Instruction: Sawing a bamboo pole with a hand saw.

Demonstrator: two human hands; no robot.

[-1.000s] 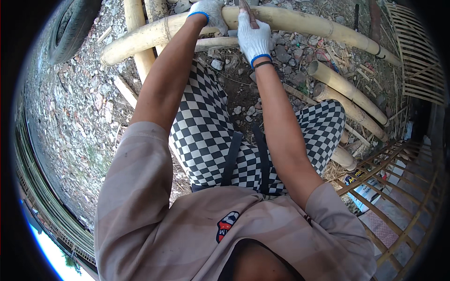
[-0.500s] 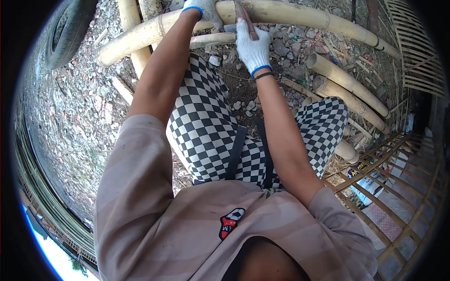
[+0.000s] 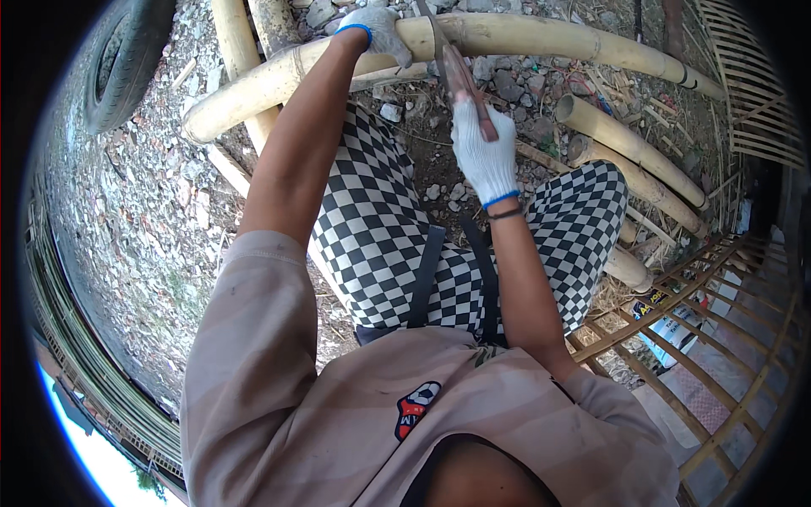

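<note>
A thick, pale bamboo pole (image 3: 532,35) lies crosswise in front of me. My left hand (image 3: 378,32), in a white knitted glove with a blue cuff, is wrapped over the top of the pole. My right hand (image 3: 484,144), gloved alike, is closed round the brown handle of a handsaw (image 3: 441,44). The narrow blade lies across the pole just right of my left hand. How deep the blade sits in the bamboo cannot be made out. Under the pole, a thinner pale length of bamboo (image 3: 384,78) shows beside the left wrist.
More bamboo poles (image 3: 230,38) support the far left side. Cut bamboo lengths (image 3: 629,144) lie at the right, beside my knee. A black tyre (image 3: 127,63) stands far left. Slatted bamboo frames (image 3: 718,355) line the right edge. Rubble (image 3: 152,220) covers the ground.
My right hand has drawn back toward me and a little right, pulling the saw along; more blade now shows across the pole. My left hand remains on the pole.
</note>
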